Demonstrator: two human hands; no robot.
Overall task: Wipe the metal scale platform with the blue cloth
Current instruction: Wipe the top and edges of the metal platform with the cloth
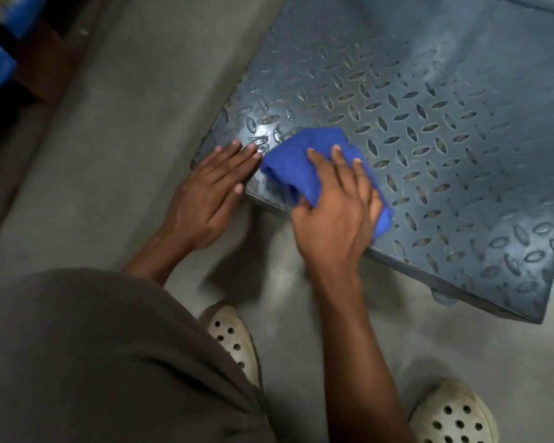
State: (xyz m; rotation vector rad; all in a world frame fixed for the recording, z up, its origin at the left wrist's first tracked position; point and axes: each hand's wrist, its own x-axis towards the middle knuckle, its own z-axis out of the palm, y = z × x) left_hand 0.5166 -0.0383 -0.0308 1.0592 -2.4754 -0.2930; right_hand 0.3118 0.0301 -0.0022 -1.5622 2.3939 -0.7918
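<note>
The metal scale platform [429, 129] is a dark grey tread plate with a raised diamond pattern, sitting low on the floor at the upper right. A bunched blue cloth [295, 158] lies on its near left corner. My right hand [336, 212] presses down on the cloth with spread fingers, the thumb tucked round the cloth's near edge at the platform's rim. My left hand [211, 187] rests flat on the platform's left corner beside the cloth, fingers straight and together.
Grey concrete floor [125, 139] surrounds the platform. My two cream perforated clogs [234, 340] [454, 417] stand just in front of it. Dark wooden framing and blue items [0, 68] sit at the far left. A round foot [443, 297] shows under the platform's near edge.
</note>
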